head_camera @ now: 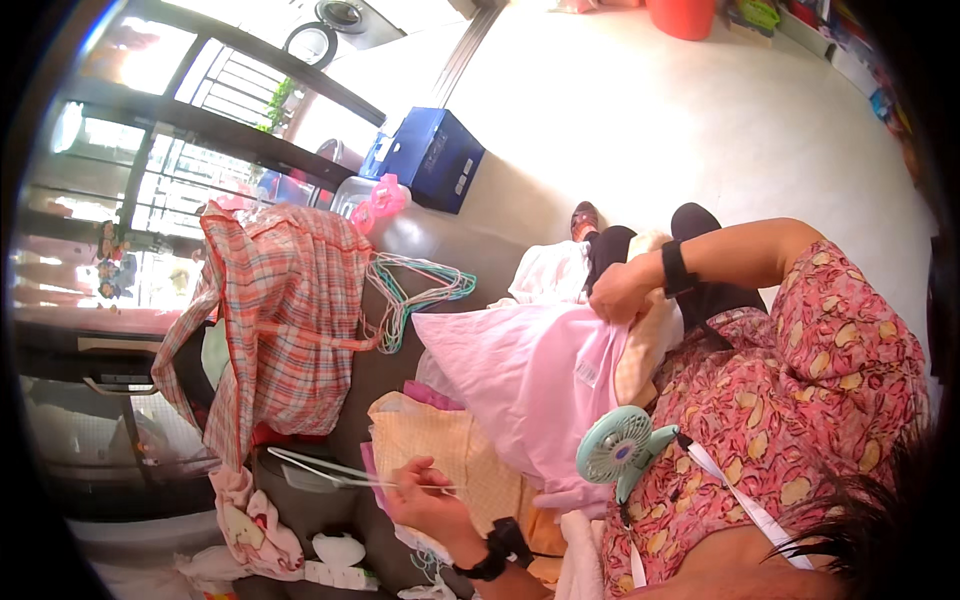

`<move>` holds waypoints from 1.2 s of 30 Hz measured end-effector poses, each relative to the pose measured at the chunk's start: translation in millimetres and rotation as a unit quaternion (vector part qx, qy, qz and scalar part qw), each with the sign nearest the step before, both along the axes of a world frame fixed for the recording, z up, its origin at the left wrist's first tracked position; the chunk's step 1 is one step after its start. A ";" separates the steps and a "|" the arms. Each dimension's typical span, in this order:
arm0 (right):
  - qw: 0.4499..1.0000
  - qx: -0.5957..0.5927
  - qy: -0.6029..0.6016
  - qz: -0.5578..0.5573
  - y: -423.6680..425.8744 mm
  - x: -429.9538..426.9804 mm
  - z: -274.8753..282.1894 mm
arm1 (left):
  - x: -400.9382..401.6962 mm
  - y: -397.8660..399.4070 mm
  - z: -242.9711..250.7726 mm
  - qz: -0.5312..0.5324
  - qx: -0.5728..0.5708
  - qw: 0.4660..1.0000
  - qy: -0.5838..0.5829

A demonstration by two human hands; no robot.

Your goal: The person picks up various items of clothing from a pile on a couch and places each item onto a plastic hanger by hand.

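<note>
My right hand (626, 291) grips a gathered edge of a pink cloth item (517, 375), which lies spread across my lap and bears a small printed tag. In my left hand (431, 501) is a thin white clothes hanger (322, 466), its far end pointing away from me. Beneath the pink cloth lies a pale yellow checked cloth (420, 427). White fabric (551, 271) hangs close to my right hand. A bunch of white, pink and green hangers (420, 289) rests on the dark grey seat beside a large plaid bag (292, 322).
A mint-green fan (616, 446) hangs at my chest. Behind the plaid bag are glazed doors (180, 142). A blue box (435, 161) stands on the floor, and a red bucket (681, 16) is farther off. Pink printed cloth (259, 521) and a tissue pack (339, 574) lie at lower left.
</note>
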State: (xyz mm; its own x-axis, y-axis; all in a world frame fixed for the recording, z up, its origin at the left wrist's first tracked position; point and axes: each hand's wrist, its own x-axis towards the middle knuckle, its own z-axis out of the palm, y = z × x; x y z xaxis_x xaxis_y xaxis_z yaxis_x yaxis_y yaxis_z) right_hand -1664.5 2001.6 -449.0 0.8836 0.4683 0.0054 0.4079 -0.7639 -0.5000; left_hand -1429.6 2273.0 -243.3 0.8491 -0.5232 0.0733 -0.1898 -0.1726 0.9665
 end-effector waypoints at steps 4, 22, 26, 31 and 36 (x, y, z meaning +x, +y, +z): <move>0.953 0.078 0.142 -0.256 12.6 -9.9 26.1 | 16.4 -48.3 13.6 -0.146 -0.003 0.982 0.118; 0.902 0.031 0.047 -0.429 16.9 -24.8 33.3 | 123.9 -291.2 -145.6 -0.129 -0.316 0.796 0.499; 0.909 0.021 0.021 -0.415 10.5 -17.1 33.1 | 148.8 -291.4 -189.1 -0.151 -0.367 0.758 0.518; 0.909 0.022 0.048 -0.414 14.2 -11.4 39.2 | 159.5 -275.9 -212.7 -0.031 -0.157 0.891 0.424; 0.890 0.034 0.115 -0.439 18.6 -25.2 41.7 | 106.9 -266.3 -168.8 -0.073 -0.030 0.943 0.323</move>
State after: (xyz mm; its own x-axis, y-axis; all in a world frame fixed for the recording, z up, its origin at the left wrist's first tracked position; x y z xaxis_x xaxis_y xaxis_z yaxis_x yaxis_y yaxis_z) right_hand -1689.7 2020.3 -407.3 0.8903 -0.3985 -0.2204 -0.4509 -0.7032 -0.5497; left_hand -1322.7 2006.7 -412.1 0.6457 -0.6497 -0.4012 0.4240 -0.1319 0.8960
